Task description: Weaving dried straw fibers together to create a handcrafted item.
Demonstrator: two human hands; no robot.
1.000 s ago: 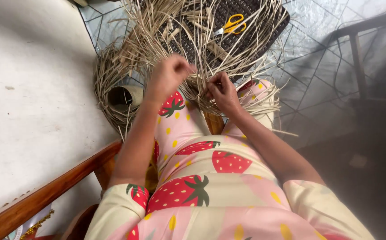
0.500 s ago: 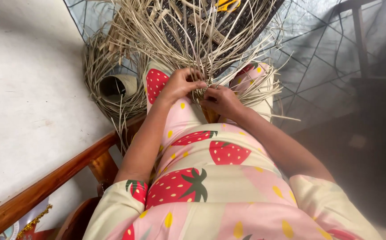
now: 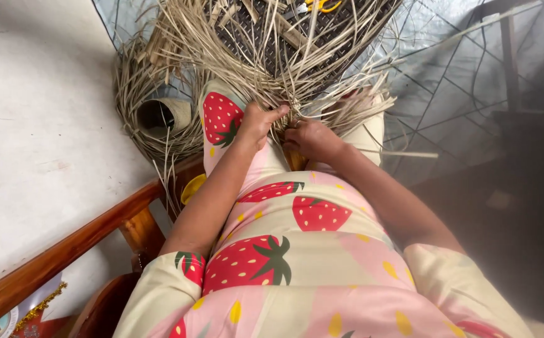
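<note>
Both hands, left hand (image 3: 256, 122) and right hand (image 3: 309, 136), pinch the pale straw strips (image 3: 284, 75) together over the knees, grip clamped on them. Brittle strands could snap or slip loose if pulled hard. Yellow scissors (image 3: 318, 5) lie beyond the strips.

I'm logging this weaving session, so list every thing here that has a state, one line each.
left hand: closed, pinching the straw strips
right hand: closed, gripping the same strips
straw strips: loose, fanned outward from the hands
yellow scissors: lying on the dark mat, mostly cut off
straw coil: wound around a tube, on the floor
</note>
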